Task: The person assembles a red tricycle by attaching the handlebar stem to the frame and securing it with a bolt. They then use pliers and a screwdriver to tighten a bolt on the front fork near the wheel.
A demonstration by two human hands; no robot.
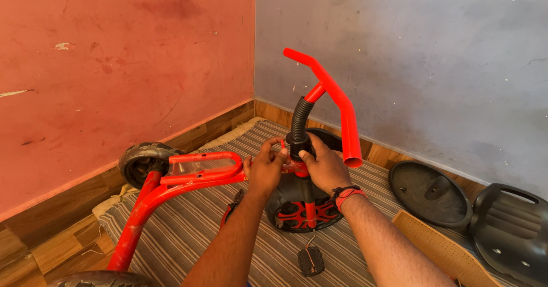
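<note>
Your left hand [266,169] and right hand [326,167] close around the steering joint [298,150], hiding it; the handlebar [337,101] stays visible.

Red wall [114,64] meets grey wall [428,53]; striped mat [188,224] — wooden floor [34,253].

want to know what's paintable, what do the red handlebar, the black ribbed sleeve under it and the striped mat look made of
Red handlebar: likely painted metal tube, glossy, with an open hollow end. Black ribbed sleeve: probably flexible plastic or rubber, matte and corrugated. Striped mat: woven fabric, dull, with a frayed-looking pale edge.
</note>
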